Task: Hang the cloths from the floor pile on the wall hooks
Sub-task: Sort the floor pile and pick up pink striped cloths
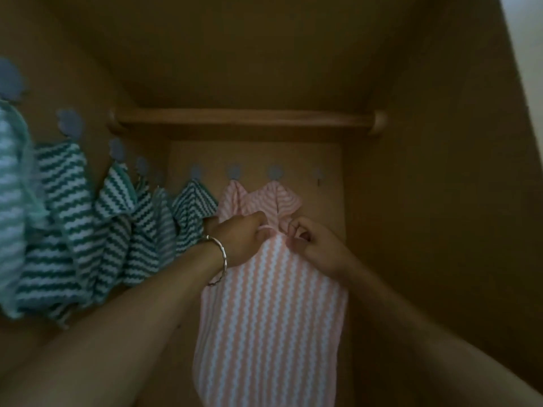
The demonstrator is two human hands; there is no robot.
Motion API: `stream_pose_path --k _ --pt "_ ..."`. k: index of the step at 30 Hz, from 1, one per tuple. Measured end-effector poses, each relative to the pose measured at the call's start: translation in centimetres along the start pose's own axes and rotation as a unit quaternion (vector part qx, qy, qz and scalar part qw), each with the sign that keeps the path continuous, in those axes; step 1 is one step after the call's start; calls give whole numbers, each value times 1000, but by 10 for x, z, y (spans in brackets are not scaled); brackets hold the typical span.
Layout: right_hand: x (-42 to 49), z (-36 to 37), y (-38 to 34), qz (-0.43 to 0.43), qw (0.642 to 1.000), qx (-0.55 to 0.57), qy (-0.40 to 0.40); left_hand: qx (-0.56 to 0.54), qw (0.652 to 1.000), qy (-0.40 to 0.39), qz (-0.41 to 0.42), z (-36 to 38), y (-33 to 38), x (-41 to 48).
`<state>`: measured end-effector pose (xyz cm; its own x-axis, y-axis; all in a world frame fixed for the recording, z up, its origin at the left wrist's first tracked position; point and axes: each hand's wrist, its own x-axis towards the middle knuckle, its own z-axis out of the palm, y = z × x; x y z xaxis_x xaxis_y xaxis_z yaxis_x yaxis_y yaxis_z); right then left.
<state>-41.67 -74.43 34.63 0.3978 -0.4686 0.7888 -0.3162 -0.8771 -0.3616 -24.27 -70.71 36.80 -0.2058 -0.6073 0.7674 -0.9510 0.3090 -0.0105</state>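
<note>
A pink and white striped cloth (270,318) hangs down in front of me, held at its top edge by both hands. My left hand (239,239), with a metal bangle on the wrist, pinches the top left of it. My right hand (316,243) pinches a small loop at the top right. Behind them, two pink striped cloths (264,201) hang from grey hooks (275,172) on the back wall. One empty grey hook (318,174) sits to the right of them. Several green and white striped cloths (114,218) hang from hooks along the left wall.
A wooden rail (244,120) crosses the closet above the hooks. Brown wooden walls close in on the left, back and right. More grey hooks (70,124) run up the left wall. The floor pile is out of view.
</note>
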Motion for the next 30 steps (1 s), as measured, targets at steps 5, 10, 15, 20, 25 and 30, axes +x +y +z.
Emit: stream_pose_path --k 5,10,15,20,25,30 --pt "26 -3 37 30 993 -110 -5 13 998 52 18 23 -7 53" --pt "33 -15 63 60 968 -242 -11 -2 996 60 72 51 -3 86" --pt "40 -30 82 99 940 -326 -11 87 989 16 117 74 -4 100" --pt "57 -40 105 85 938 -336 9 160 977 16 139 96 -14 114" --pt "86 -53 124 79 946 -312 47 258 945 56 195 110 -13 138" --pt "110 -66 134 -4 966 -188 175 275 927 99 233 109 -18 179"
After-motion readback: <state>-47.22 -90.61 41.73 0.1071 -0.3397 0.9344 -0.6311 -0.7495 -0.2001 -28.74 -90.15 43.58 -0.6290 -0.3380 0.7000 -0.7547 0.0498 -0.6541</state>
